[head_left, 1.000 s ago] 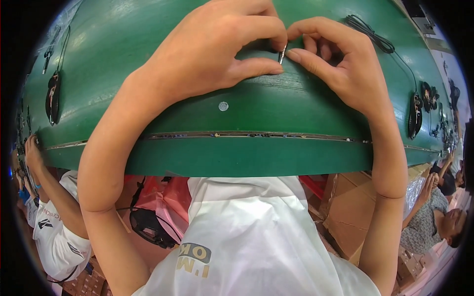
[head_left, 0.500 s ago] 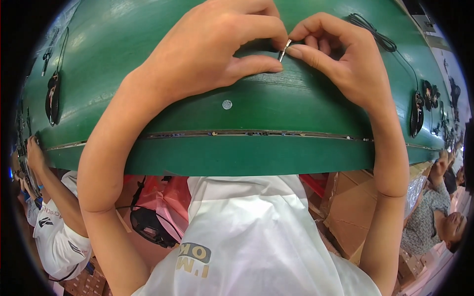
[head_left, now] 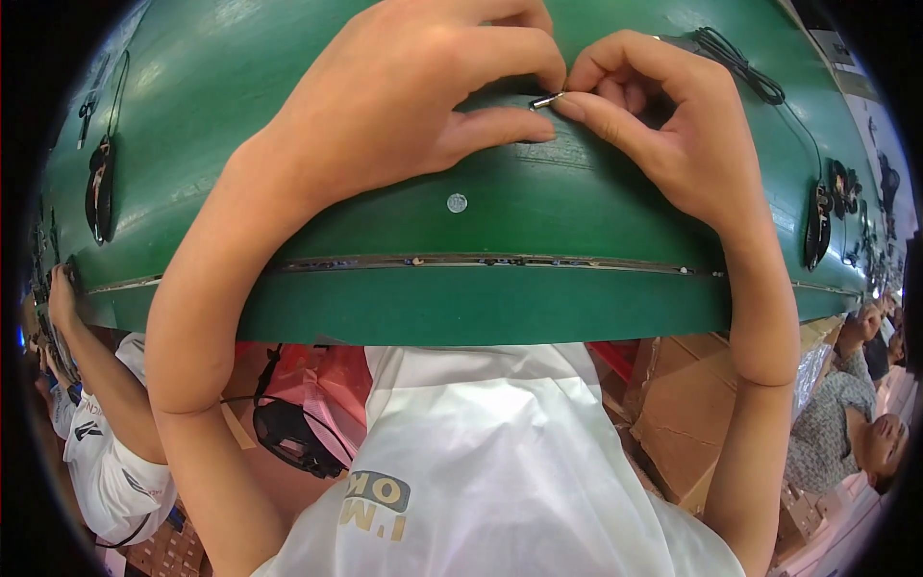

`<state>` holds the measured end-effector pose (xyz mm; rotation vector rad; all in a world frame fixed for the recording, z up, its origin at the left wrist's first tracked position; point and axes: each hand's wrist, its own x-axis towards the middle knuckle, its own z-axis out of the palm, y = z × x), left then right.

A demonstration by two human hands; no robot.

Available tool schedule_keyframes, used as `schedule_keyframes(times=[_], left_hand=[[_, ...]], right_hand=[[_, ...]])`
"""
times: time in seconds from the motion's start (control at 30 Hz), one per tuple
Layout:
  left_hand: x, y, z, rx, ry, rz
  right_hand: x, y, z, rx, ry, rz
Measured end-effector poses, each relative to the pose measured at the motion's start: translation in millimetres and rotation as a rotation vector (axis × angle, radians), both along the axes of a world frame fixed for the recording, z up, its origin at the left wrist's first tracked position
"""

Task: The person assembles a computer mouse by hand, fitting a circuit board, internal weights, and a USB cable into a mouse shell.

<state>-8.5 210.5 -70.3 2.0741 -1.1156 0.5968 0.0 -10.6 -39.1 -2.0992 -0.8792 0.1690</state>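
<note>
A small cylindrical piece (head_left: 545, 101), silver with a dark part, is pinched at its right end between the thumb and index finger of my right hand (head_left: 654, 111). Its other fingers are curled in. My left hand (head_left: 404, 96) arches over from the left, thumb and index finger apart around the piece. The left index fingertip is close to the right thumb tip; whether it touches the piece I cannot tell. Below the hands, a small pale round disc (head_left: 457, 203) lies on the green work surface (head_left: 577, 212).
A dark mouse-shaped device (head_left: 100, 189) with a cord lies at left, another (head_left: 818, 226) at right. A coiled black cable (head_left: 740, 65) rests beyond my right hand. A narrow slot (head_left: 519, 261) runs along the near edge. Cardboard boxes (head_left: 687, 409) stand below; other people sit at both sides.
The small piece has turned from steeply slanted to nearly level. My left thumb no longer meets its lower end. The pale disc appears slightly farther right.
</note>
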Motion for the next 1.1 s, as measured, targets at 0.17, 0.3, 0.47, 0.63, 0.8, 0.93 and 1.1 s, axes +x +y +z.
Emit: schedule_keyframes(times=[0.17,0.3,0.47,0.63,0.8,0.93,1.1], left_hand=[[20.1,-2.0,-25.1,-0.181,-0.333,-0.075],[-1.7,-1.6,-6.5,-0.003,-0.1,0.06],[-10.1,5.5,12.5,0.179,0.106,0.212],[-8.1,13.2,9.8,0.134,0.151,0.174],[-13.3,21.9,12.7,0.055,0.28,0.156],[-15.1,20.3,11.6,0.063,0.31,0.168],[-17.8,19.0,13.5,0.09,0.303,0.202]], right_hand=[[2.2,-0.7,4.7,-0.025,0.066,-0.002],[2.5,0.7,9.3,-0.044,0.114,-0.002],[9.5,0.1,6.8,-0.112,0.017,0.059],[10.7,2.9,11.1,-0.163,-0.035,0.067],[9.9,9.0,7.8,-0.135,-0.018,0.053],[8.6,11.3,0.8,-0.089,-0.099,0.011],[6.7,18.1,3.5,-0.081,-0.111,0.018]])
